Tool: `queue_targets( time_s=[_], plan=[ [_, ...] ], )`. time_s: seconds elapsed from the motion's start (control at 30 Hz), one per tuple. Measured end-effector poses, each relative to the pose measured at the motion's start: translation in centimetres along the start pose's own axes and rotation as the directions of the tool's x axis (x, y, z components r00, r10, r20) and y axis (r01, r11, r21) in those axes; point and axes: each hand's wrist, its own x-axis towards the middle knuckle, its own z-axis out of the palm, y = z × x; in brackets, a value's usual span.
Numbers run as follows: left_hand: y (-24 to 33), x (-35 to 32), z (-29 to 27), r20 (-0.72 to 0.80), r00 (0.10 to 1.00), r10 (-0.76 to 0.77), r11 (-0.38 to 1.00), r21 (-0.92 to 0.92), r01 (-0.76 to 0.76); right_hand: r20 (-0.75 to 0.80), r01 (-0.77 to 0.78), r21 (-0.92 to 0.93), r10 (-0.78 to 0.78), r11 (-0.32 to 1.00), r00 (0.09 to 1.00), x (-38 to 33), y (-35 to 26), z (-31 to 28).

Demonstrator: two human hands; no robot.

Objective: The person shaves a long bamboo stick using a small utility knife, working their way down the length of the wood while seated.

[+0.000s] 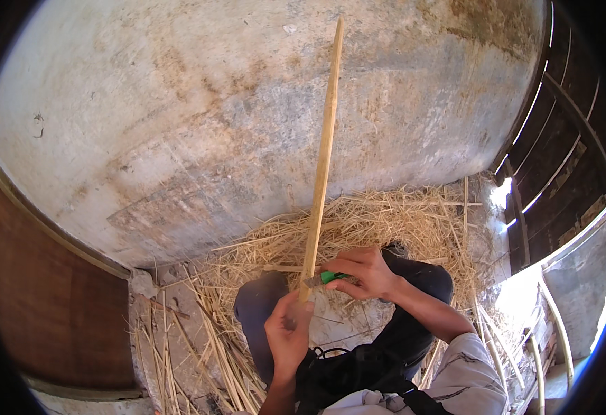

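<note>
Head view, left hand [287,337] gripping bamboo strip [322,162] base, right hand [361,272] clasping green-handled knife [327,278] against it

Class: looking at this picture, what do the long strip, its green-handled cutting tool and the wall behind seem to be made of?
Long strip: probably split bamboo or cane, pale yellow, matte, straight-grained.
Green-handled tool: handle looks like plastic; blade seems dull metal, mostly hidden.
Wall: likely plastered cement, grey, stained, rough.

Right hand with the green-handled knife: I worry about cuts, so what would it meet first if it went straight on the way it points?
The right hand points its green-handled knife leftward at the long pale wooden strip, already at its lower part. Just below is the left hand gripping the strip; depth is unclear.
</note>
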Motion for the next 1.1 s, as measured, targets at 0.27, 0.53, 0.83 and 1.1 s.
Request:
queue_targets(
  time_s=[0.27, 0.53, 0.83, 1.1],
  plan=[
    [1.4, 0.3, 0.5, -0.037, 0.995, 0.09, 0.996, 0.034, -0.088, -0.017, -0.028, -0.054, 0.027, 0.998, 0.999, 0.0, -0.6, -0.3],
    [2.1, 0.0, 0.1, -0.039, 0.998, 0.058, 0.98, 0.193, -0.049, -0.11, -0.13, -0.123, 0.116, 0.984, 0.987, 0.4, 0.0, -0.7],
    [2.3, -0.4, -0.5, -0.057, 0.995, 0.079, 0.959, 0.275, -0.06, -0.136, -0.128, -0.184, 0.104, 0.975, 0.985, 0.8, 0.5, -0.7],
    [2.6, -0.7, -0.7, -0.052, 0.996, 0.079, 0.959, 0.276, -0.062, -0.158, -0.094, -0.265, 0.053, 0.96, 0.986, 0.9, 0.5, -0.7]
  ],
)
